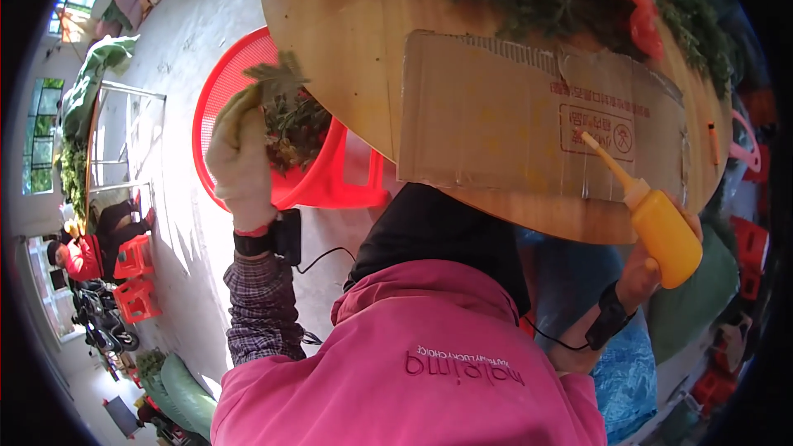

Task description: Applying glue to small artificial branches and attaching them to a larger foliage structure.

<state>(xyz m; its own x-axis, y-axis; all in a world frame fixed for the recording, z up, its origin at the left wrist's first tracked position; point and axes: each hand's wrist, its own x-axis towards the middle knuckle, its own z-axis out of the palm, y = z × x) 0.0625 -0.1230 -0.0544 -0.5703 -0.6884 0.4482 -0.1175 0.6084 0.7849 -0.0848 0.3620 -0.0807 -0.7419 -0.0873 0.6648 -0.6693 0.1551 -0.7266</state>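
My left hand [239, 157], in a whitish work glove, is closed on a green artificial sprig [281, 76] above a red plastic basket [216, 83]. Inside that basket lie more green sprigs [296, 128] with small reddish bits. Bare, my right hand [643, 274] grips a yellow squeeze bottle [667, 235] with a long thin nozzle. The nozzle points up and left over a flattened cardboard piece [487, 124]; whether its tip touches the cardboard I cannot tell. Yellowish spots mark the cardboard.
The cardboard lies on a round-edged wooden table [339, 49]. Heaped greenery [537, 0] and a red plastic strip [634, 12] cover its far side. The basket rests on a red stool [363, 186]. A person [83, 256] sits far left near red stools [136, 297].
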